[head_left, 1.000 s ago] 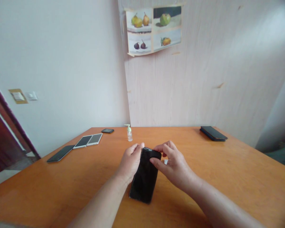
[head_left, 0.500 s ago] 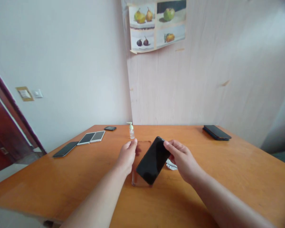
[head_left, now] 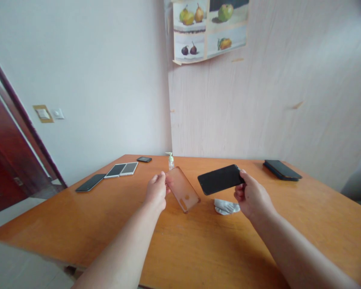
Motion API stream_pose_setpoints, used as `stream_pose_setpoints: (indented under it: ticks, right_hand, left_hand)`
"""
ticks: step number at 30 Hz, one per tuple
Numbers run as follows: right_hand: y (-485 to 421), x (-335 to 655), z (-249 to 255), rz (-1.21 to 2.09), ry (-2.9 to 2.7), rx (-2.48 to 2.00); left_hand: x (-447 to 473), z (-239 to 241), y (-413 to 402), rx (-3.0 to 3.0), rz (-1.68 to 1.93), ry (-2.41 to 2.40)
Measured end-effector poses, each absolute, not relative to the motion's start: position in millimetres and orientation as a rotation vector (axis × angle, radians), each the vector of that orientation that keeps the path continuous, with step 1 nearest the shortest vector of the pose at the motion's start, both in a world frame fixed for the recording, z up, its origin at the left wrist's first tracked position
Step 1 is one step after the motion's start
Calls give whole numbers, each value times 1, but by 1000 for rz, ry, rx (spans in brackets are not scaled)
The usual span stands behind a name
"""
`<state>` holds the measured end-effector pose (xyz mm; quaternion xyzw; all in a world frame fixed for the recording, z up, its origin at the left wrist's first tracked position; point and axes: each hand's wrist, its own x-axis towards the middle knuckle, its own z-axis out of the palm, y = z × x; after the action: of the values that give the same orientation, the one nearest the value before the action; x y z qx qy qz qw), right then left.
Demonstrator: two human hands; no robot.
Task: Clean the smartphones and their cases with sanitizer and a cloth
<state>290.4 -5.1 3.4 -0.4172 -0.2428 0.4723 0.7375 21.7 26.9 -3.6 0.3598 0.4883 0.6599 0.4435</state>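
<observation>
Pinched by its left edge, a clear pinkish phone case tilts in my left hand, above the table. The case has a camera cutout and a round hole at its lower end. My right hand grips a black smartphone by its right end, dark side toward me and nearly level. Case and phone are apart. Below the phone, a crumpled grey-white cloth lies on the table, close to my right hand. A small clear pump bottle stands behind the case, which partly hides it.
On the wooden table's left side lie a dark phone, two white-framed phones side by side, and a small black device. A black folio-like case lies at the back right. The wall stands behind.
My left hand has lifted and tilted the case. My right hand has moved right with the phone, turning it from a steep slant to nearly level and uncovering the cloth. The view has shifted slightly.
</observation>
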Motion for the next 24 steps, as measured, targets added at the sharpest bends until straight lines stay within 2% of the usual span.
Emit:
stream_pose_setpoints:
  ticks: [10, 19, 24]
  right_hand:
    - [-3, 294, 1, 1054, -531, -902]
    - [-3, 295, 0, 1061, -530, -910]
    - [-2, 293, -1, 1118, -513, -907]
  left_hand:
    - [30, -11, 25, 822, 1568, 1122]
    - [32, -10, 8, 1081, 1200, 1248]
    - [36, 0, -1, 1218, 1162, 1250]
